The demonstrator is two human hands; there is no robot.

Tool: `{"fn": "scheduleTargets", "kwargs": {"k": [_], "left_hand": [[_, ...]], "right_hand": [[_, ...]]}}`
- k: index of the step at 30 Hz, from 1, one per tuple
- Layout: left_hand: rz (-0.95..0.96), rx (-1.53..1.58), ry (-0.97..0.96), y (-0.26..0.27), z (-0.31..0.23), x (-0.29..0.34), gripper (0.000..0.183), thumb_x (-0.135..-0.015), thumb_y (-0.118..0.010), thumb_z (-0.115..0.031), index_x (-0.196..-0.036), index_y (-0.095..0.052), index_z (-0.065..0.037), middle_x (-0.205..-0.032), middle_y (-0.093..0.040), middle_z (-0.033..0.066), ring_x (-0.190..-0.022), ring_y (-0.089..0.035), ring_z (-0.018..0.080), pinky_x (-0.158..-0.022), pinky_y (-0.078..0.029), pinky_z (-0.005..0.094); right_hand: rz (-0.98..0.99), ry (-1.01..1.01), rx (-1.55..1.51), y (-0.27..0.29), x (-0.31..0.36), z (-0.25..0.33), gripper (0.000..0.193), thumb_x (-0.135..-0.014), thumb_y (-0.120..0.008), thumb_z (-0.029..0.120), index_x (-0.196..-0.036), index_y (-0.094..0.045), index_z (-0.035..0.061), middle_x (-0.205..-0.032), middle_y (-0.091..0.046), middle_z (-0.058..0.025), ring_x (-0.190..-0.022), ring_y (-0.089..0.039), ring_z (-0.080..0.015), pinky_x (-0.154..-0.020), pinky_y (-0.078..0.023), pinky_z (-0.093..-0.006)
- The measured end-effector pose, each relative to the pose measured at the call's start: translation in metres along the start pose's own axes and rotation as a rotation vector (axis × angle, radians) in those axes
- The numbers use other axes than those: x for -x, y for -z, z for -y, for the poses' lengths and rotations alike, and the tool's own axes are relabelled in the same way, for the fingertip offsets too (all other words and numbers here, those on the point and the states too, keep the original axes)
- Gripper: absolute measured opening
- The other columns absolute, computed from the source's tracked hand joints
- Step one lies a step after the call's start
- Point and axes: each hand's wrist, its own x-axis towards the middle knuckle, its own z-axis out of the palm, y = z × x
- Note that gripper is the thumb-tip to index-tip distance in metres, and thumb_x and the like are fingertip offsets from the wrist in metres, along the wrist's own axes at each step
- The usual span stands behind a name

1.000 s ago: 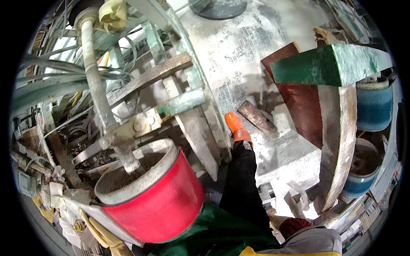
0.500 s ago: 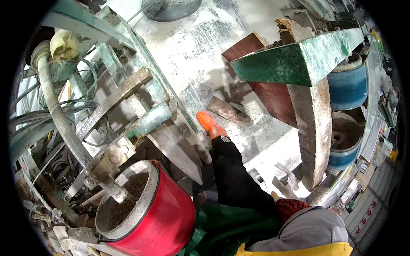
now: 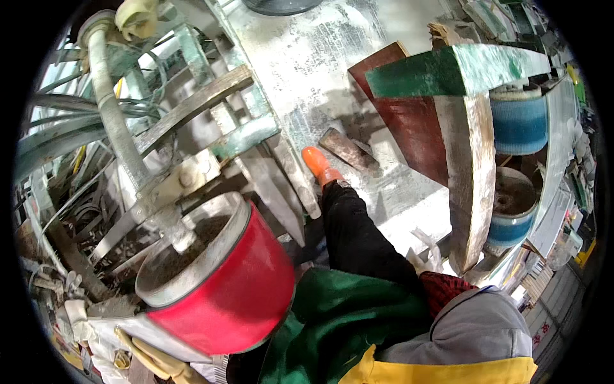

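My right arm, in a grey sleeve [image 3: 474, 329] with a red-and-black cuff [image 3: 444, 294], reaches in from the lower right. The right hand is hidden beyond the cuff, near crumpled clear plastic [image 3: 432, 251], so its fingers and anything held do not show. My left hand cannot be made out. At the lower left is a pale yellow glove-like shape [image 3: 157, 360]; no hand shows clearly in it. Beside my green apron [image 3: 348, 304] stands a red drum-shaped wheel [image 3: 240, 281] on a metal shaft. My leg, in black trousers [image 3: 358, 240], ends in an orange shoe [image 3: 313, 163].
A dusty green metal frame [image 3: 246, 137] with a pale pipe [image 3: 110, 105] stands left. On the right are a green angled bracket [image 3: 419, 75], a wooden upright [image 3: 470, 185] and blue drums [image 3: 519, 125]. A brown block [image 3: 348, 150] lies on the whitish floor [image 3: 307, 64].
The view has shifted, so the machine and red wheel sit higher in the picture. The glove-like shape now shows at the lower left. My right cuff stays in nearly the same place.
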Motion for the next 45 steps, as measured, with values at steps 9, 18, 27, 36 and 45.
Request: {"fn": "scheduleTargets", "kwargs": {"k": [9,18,27,36,45], "left_hand": [[-0.059,0.145,-0.055,-0.012,-0.041,-0.018,0.046,-0.111,-0.045,-0.018,-0.15,-0.045,0.006,-0.156,-0.046,0.0233,-0.146,-0.041,0.0326,-0.124,-0.029,0.0409],[-0.303,-0.163,-0.223,-0.023,-0.023,-0.037,0.05,-0.106,-0.052,-0.037,-0.149,-0.053,-0.012,-0.154,-0.048,0.0205,-0.144,-0.04,0.0396,-0.122,-0.026,0.0495],[-0.37,-0.139,-0.386,-0.039,-0.064,0.057,0.042,-0.093,-0.064,-0.033,-0.125,-0.061,-0.005,-0.114,-0.06,0.0195,-0.109,-0.055,0.041,-0.092,-0.046,0.0527],[-0.164,-0.081,-0.465,-0.029,-0.062,0.081,0.047,-0.095,-0.063,-0.032,-0.135,-0.057,-0.007,-0.127,-0.058,0.0161,-0.118,-0.052,0.037,-0.098,-0.044,0.0462],[-0.355,-0.1,-0.54,-0.031,-0.073,0.08,0.045,-0.098,-0.062,-0.024,-0.137,-0.057,-0.001,-0.131,-0.059,0.0248,-0.122,-0.053,0.0436,-0.105,-0.042,0.0517]], "right_hand": [[-0.343,0.058,0.0,0.044,-0.028,0.003,0.02,-0.086,-0.068,0.026,-0.1,-0.077,0.0151,-0.099,-0.076,-0.0168,-0.095,-0.072,-0.0371,-0.084,-0.058,-0.0416],[-0.928,0.12,0.423,0.112,0.049,-0.014,0.036,-0.087,-0.059,0.04,-0.096,-0.079,0.0109,-0.095,-0.075,-0.0199,-0.093,-0.073,-0.0357,-0.085,-0.057,-0.0473],[-1.263,0.404,-0.295,0.052,0.175,-0.039,0.032,-0.087,-0.068,0.036,-0.096,-0.078,0.0069,-0.082,-0.075,-0.012,-0.078,-0.072,-0.0204,-0.077,-0.056,-0.0367],[-1.601,0.36,0.161,0.084,0.2,-0.022,0.023,-0.087,-0.066,0.029,-0.089,-0.074,0.0069,-0.085,-0.072,-0.0187,-0.084,-0.07,-0.037,-0.075,-0.055,-0.0467],[-1.929,0.575,0.492,0.105,0.213,-0.06,0.035,-0.083,-0.069,0.018,-0.115,-0.063,0.0034,-0.121,-0.065,-0.0192,-0.119,-0.059,-0.0383,-0.104,-0.048,-0.045]]}}
